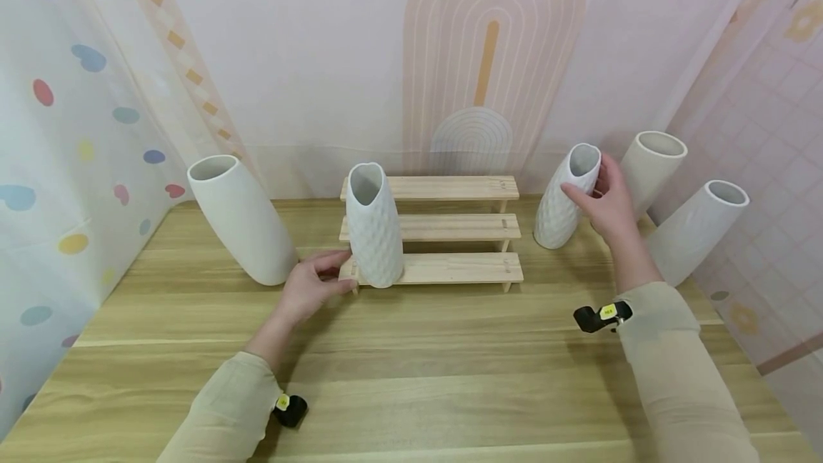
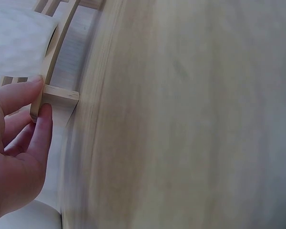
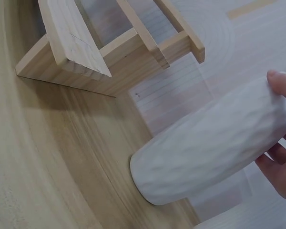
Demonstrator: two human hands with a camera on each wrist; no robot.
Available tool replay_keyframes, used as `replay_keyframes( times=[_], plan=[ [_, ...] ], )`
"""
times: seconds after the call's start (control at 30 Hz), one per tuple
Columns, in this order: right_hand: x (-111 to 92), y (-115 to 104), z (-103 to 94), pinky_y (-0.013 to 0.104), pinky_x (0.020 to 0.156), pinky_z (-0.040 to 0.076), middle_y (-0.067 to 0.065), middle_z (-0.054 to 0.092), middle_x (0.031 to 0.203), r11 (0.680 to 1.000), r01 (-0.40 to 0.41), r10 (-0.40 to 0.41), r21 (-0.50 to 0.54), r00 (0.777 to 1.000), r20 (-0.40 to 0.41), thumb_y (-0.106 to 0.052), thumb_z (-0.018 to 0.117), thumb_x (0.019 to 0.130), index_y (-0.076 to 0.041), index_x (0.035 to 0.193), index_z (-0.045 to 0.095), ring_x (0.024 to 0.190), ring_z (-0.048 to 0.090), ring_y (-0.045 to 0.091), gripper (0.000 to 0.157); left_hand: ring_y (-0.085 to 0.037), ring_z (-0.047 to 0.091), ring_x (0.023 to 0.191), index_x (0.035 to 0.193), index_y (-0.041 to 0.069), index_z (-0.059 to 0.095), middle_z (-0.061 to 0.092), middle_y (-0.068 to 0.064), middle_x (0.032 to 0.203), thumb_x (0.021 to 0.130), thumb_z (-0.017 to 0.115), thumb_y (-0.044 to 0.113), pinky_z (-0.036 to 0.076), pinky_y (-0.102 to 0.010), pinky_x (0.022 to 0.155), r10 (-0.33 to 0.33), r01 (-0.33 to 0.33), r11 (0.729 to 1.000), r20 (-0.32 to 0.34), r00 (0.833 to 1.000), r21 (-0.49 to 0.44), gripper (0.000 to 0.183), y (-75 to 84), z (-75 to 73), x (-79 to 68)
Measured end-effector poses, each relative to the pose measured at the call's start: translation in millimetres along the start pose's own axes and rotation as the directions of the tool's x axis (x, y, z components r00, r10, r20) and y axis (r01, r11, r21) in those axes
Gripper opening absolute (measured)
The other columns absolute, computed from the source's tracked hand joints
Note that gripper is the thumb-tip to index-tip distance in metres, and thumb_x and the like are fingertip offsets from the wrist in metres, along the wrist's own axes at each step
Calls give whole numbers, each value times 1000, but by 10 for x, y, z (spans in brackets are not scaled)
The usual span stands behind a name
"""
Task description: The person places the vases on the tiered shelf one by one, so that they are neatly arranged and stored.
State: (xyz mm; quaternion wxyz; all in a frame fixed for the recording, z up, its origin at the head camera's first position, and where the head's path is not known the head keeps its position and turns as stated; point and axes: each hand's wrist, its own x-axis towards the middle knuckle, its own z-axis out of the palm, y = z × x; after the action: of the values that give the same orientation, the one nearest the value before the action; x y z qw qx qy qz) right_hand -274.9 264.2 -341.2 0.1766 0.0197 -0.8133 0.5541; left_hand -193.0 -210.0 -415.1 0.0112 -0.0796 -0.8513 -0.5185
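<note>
My left hand (image 1: 313,284) pinches the left end of the lowest step of a three-tier wooden shelf (image 1: 459,268), thumb above and fingers below. On that step, near its left end, stands a white dimpled vase (image 1: 376,241) with a notched rim. To the right of the shelf, my right hand (image 1: 607,198) grips a second dimpled white vase (image 1: 558,209) near its rim, thumb on the near side. In the right wrist view this vase (image 3: 209,143) has its base at the wooden table, and whether it touches there I cannot tell.
A tall smooth white vase (image 1: 247,227) stands left of the shelf. Two more pale vases, one cream (image 1: 651,163) and one white (image 1: 694,234), stand at the right behind my right hand. A patterned curtain (image 1: 308,77) hangs behind the wooden table (image 1: 437,377).
</note>
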Motion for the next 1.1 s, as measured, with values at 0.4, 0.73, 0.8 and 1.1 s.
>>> replay_keyframes(
  times=[0.4,0.73,0.8,1.1],
  plan=[
    [-264,-16,-42,22,88,43,3,56,130,1000,10,-9,18,997,-80,-10,78,84,-14,148,43,107,53,8,73,-34,57,114,134,-1,60,53,-21,139,84,80,10,49,-24,87,-6,6,1000,0,1000,-7,55,-16,9,3],
    [-465,-166,-159,17,83,45,-7,61,118,997,79,-78,24,995,-68,-8,79,83,-15,144,51,102,57,6,68,-32,58,112,133,0,61,55,-18,137,83,81,10,49,-22,87,-10,10,1000,-8,1000,3,54,-32,-11,17],
    [-499,-201,-171,17,81,46,-9,61,116,995,98,-95,37,994,-60,-6,79,82,-16,143,52,101,58,6,67,-32,58,112,133,0,62,55,-18,137,83,81,11,48,-22,86,-11,11,1000,-8,1000,3,55,-34,-13,19],
    [-604,-368,-175,16,82,48,-8,64,112,981,177,-177,75,984,-7,2,78,79,-14,140,56,99,60,9,67,-33,58,111,133,-2,61,55,-21,137,83,81,10,49,-22,85,4,-5,1000,-9,1000,-21,55,-13,-6,13]
  ],
)
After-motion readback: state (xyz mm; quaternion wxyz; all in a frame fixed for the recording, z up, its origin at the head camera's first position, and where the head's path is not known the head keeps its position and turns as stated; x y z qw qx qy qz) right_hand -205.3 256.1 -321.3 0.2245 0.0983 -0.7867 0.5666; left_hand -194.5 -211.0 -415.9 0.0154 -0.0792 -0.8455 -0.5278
